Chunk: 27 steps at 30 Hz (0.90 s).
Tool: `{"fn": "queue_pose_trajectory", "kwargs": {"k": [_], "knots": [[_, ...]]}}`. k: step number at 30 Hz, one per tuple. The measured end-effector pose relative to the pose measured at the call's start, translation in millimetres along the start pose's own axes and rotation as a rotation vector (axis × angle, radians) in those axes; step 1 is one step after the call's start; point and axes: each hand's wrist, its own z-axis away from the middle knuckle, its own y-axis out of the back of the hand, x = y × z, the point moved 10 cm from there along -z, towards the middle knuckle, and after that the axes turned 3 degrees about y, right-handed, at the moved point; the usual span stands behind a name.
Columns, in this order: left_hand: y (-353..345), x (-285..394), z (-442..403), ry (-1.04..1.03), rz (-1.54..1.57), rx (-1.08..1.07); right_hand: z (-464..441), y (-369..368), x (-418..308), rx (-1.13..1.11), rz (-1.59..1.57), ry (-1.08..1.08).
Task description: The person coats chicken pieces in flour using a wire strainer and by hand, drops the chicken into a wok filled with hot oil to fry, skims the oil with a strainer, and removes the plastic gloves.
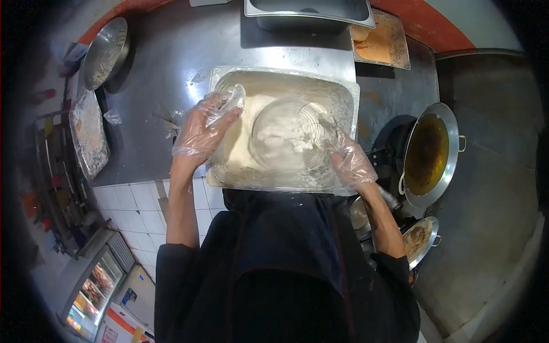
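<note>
Gloved in clear plastic, 2 hands work above a steel pan (289, 72) at the near edge of a metal counter (157, 63). The right hand (351, 163) grasps the right rim of a round wire sieve (289, 134), its fingers bent at the edge, while the left hand (209, 123) hovers by the pan's left rim, apart from the sieve.

The left fingers curl toward the thumb around a pale, curved edge; whether that is a held piece or loose glove, the view cannot tell.

Pale lumps (277, 140) sit in the sieve, over flour (237, 151) that coats the pan's floor. Blur across the wire suggests a shake is in hand, loose powder passing through the rings. Any further shake calls for a firm right grip and a fairly level rim, so that the lumps stay within the sieve and the powder drops inside the pan's 4 walls.

From the fingers, the sieve lies inward of the right hand, at its fingertips, and to the right of the left hand. Beyond the pan, a deep tub (309, 20) rests near the counter's far edge; a bowl (107, 54) tilts by its far left corner.
</note>
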Motion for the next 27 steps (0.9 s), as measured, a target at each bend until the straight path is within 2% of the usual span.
{"fn": "queue_pose_trajectory", "kwargs": {"k": [1,2,4,6,7,9,10,13,15,16,18,22,24,25,27], "knots": [[-4.5,1.3,-1.1,-0.063,-0.046,0.014,3.0,1.5,2.5,-0.004,-0.011,-0.041],[-7.3,3.0,-0.7,-0.127,-0.101,0.026,12.7,-2.9,-15.0,-0.048,0.326,0.059],[-21.9,-2.5,-13.1,-0.138,-0.189,-0.048,20.3,-11.6,-27.9,-0.065,0.656,0.171],[-38.9,-3.1,-13.5,-0.101,-0.365,-0.113,32.6,10.1,-41.7,0.188,0.111,0.338],[-43.9,-2.7,-10.8,-0.092,-0.366,-0.118,35.3,10.8,-45.0,0.182,0.109,0.330],[-57.6,-5.4,-19.0,-0.069,-0.390,-0.187,27.8,11.2,-42.5,0.085,0.297,0.101],[-63.8,-5.5,-22.0,-0.167,-0.364,-0.178,25.8,12.9,-38.7,0.090,0.300,0.100],[-80.1,-25.9,-30.2,-0.182,-0.345,-0.190,24.2,-2.7,-16.6,-0.002,0.173,0.076],[-88.7,-19.7,-35.8,-0.179,-0.390,-0.250,34.8,19.0,-51.9,0.279,0.290,0.432],[-95.7,-22.7,-34.2,-0.149,-0.431,-0.305,37.4,19.7,-53.9,0.285,0.288,0.424],[-104.7,-37.1,-32.9,-0.171,-0.433,-0.291,34.7,3.9,-32.6,0.097,0.247,0.113],[-108.1,-36.9,-41.7,-0.249,-0.430,-0.267,38.0,17.2,-27.8,0.235,0.074,0.171],[-103.9,-27.8,-36.2,-0.220,-0.446,-0.275,49.9,8.9,-45.1,0.097,0.236,-0.055],[-104.6,-24.6,-36.1,-0.185,-0.452,-0.283,47.7,8.9,-34.6,0.114,0.225,-0.056],[-108.5,-31.5,-42.7,-0.181,-0.454,-0.257,40.8,12.9,-25.2,0.250,0.071,0.224]]}}
